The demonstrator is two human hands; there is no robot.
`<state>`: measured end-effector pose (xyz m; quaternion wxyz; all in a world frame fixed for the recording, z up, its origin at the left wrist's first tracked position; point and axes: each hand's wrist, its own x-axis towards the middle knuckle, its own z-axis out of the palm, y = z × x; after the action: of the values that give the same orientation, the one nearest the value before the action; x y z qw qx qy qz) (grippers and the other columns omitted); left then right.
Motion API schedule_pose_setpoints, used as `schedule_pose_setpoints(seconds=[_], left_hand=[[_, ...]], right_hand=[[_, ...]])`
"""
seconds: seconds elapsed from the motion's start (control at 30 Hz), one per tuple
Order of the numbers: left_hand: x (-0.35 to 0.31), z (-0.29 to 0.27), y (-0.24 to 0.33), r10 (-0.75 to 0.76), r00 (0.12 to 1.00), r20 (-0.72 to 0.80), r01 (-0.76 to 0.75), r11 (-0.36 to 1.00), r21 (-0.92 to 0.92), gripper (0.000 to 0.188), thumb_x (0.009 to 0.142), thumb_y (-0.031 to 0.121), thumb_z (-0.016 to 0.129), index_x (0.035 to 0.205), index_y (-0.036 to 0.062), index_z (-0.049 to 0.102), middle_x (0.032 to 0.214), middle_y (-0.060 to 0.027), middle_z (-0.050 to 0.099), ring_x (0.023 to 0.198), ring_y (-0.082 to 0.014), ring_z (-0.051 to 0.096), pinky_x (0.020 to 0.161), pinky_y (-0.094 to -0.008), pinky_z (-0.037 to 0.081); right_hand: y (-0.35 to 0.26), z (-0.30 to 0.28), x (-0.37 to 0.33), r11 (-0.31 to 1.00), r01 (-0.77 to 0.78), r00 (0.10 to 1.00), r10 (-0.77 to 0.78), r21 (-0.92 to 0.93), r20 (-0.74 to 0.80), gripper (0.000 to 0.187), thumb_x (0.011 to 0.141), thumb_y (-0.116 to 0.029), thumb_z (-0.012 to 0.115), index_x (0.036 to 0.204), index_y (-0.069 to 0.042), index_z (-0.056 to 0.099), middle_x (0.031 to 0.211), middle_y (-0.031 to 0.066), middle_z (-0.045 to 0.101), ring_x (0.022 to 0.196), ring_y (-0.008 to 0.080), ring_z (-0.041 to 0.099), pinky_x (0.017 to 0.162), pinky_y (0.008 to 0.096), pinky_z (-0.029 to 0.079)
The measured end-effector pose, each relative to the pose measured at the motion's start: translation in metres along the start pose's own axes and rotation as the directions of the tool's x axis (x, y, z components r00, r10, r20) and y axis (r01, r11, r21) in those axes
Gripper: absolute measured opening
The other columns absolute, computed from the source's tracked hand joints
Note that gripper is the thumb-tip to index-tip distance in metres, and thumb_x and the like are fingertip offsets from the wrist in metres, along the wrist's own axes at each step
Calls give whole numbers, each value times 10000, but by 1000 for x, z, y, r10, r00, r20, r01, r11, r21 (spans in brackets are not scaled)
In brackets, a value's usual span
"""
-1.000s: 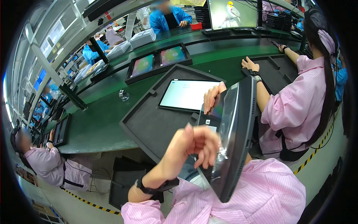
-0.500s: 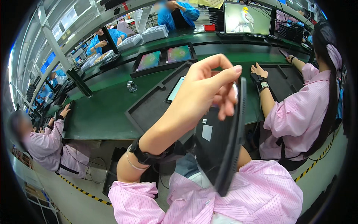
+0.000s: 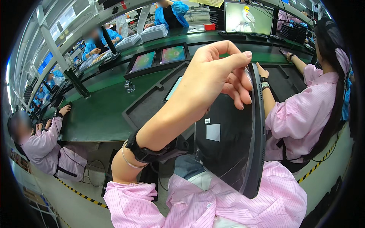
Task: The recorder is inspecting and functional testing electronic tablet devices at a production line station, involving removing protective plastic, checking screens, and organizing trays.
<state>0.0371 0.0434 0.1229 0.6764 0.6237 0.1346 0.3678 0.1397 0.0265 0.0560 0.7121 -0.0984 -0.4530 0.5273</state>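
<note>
A dark tablet (image 3: 259, 136) stands nearly on edge in front of my chest, its rim with small holes turned toward me. A sheet with a black face (image 3: 232, 155), a white label and a small barcode sticker spreads along its left side, and clear film shows along its lower edge. My left hand (image 3: 224, 74) is at the tablet's top, its fingers curled and pinched on clear film near the upper corner. Around that wrist are a black strap device (image 3: 152, 150) and a thin bangle. My right hand does not show; the tablet covers that area.
A black tray (image 3: 142, 110) with a lit tablet (image 3: 173, 89) lies on the green bench (image 3: 99, 117). Farther back is a tray holding two lit tablets (image 3: 173, 55). Near the bench edge sits a small metal dispenser (image 3: 129, 86). Co-workers sit left and right (image 3: 304, 102); others stand behind.
The tablet has turned and moved right, showing more of its rim and of the black face. My left hand has shifted slightly up and right with it. The bench scene has slid slightly left.
</note>
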Motion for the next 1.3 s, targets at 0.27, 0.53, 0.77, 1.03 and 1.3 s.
schedule_pose_setpoints(seconds=[0.27,0.53,0.77,1.03,1.3], left_hand=[[-28,-5,30,84,996,31,-85,996,20,208,872,185,528,764,13,482,603,-94,579,426,-173,586,339,-224,430],[-76,-11,42,381,923,-51,-283,762,583,340,920,327,377,925,15,512,783,-47,526,713,-99,524,686,-205,403],[-80,-66,-8,806,360,-470,-334,582,742,635,939,531,143,707,43,475,618,-55,516,597,-107,495,593,-206,382],[-65,-141,-42,812,-260,-522,-300,446,843,608,953,493,199,489,107,269,422,3,297,384,-95,286,391,-174,225],[-80,-186,-55,679,-116,-725,-648,502,573,520,941,320,240,476,101,323,414,-37,310,333,-123,319,325,-203,243]], right_hand=[[32,-25,9,979,132,985,-147,-158,-88,427,956,-291,403,645,-31,537,574,-3,511,480,49,441,435,192,341],[23,-39,19,269,516,651,-740,-813,168,402,920,-142,452,534,-31,442,474,10,395,406,74,327,411,250,242],[22,17,32,-407,559,390,-639,-722,663,327,764,-124,612,494,-85,431,460,25,380,387,172,383,396,275,272],[54,51,18,-489,608,420,-471,-626,776,239,712,-159,633,535,-83,492,505,-9,366,474,132,412,433,244,301],[-11,16,-24,-120,545,823,-114,-830,557,342,550,-68,749,880,-48,662,794,58,647,751,218,615,629,292,489]])
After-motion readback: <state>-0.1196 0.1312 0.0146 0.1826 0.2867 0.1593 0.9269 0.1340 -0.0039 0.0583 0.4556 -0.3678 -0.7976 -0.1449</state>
